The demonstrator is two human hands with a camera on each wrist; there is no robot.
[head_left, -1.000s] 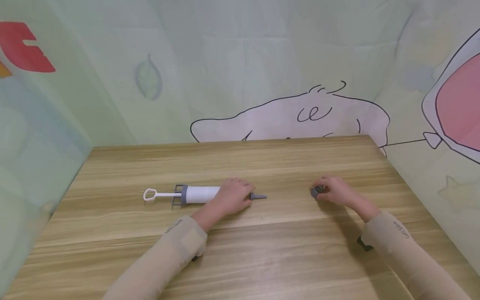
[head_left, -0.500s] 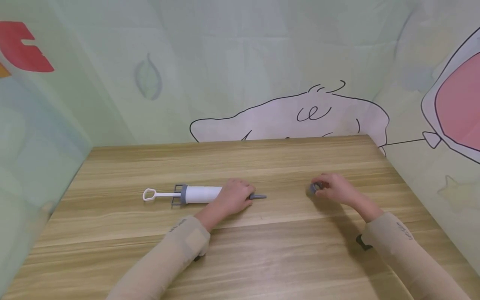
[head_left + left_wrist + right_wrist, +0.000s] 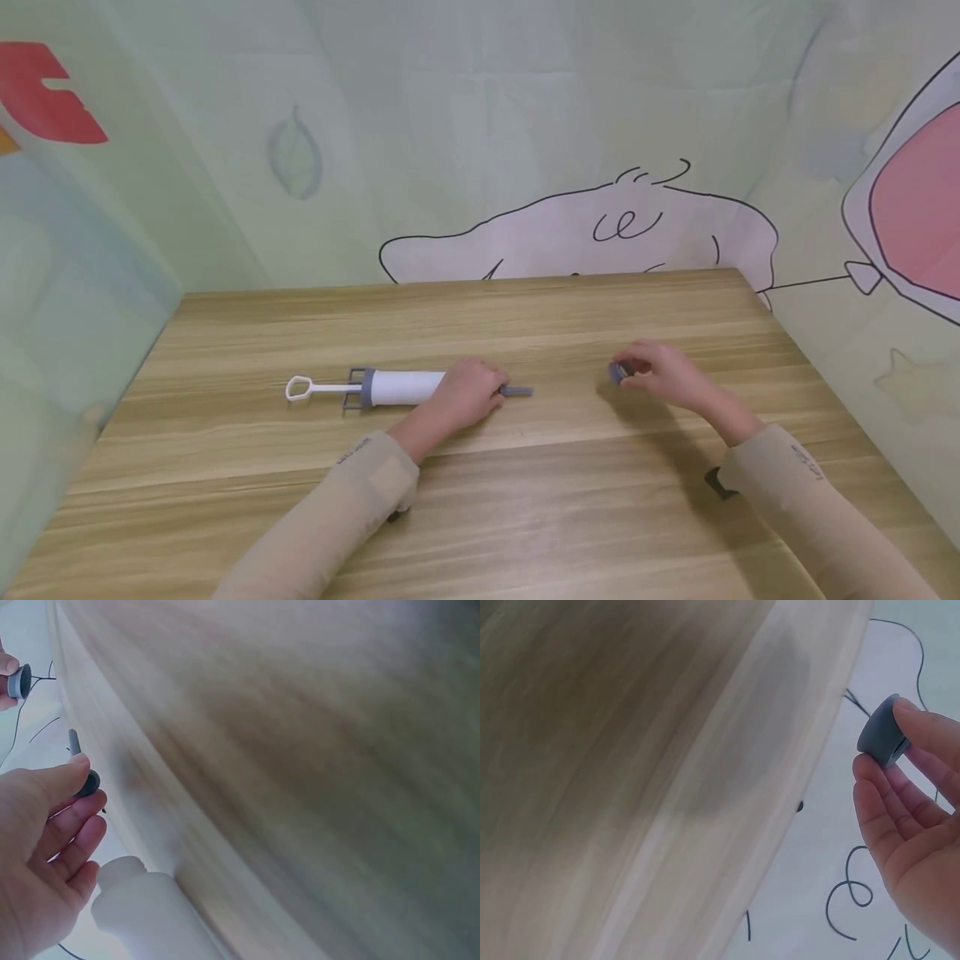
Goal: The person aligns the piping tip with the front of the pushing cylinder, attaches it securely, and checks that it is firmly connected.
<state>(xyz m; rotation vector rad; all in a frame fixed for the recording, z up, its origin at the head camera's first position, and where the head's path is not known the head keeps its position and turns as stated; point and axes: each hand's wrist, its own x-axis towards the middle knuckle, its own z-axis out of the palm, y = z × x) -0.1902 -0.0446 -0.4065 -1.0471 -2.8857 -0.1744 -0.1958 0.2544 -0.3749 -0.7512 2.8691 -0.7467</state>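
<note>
Clock hours here run from the middle of the head view. At ten o'clock your pale green backdrop (image 3: pixel 360 167) carries a red printed shape (image 3: pixel 51 93) and, closer in, a faint leaf (image 3: pixel 296 156). A white cartoon head (image 3: pixel 675 237) rises at two o'clock behind the far edge of your wood-grain surface (image 3: pixel 525 517), then a pink balloon (image 3: pixel 926 196) between two and three, and a pale star (image 3: pixel 921 385) just past three.

On the surface, the syringe lies lengthwise: its white plunger rod (image 3: pixel 335 389) with a loop handle at eight o'clock, then a grey end piece (image 3: pixel 367 389) and the white barrel (image 3: pixel 407 388) at about seven-thirty. Your left hand (image 3: pixel 467 396), at six, pinches the grey nozzle (image 3: pixel 520 391) between thumb and fingers. At four, well apart from it, your right hand (image 3: pixel 666 377) pinches a round grey cap (image 3: pixel 616 372) clear of the surface.

Against a second ago, your left hand and the barrel have barely shifted. Your right hand has carried the cap slightly toward ten o'clock; its face, then turned up near the wood, now tips sideways, and its shadow falls apart from it.
</note>
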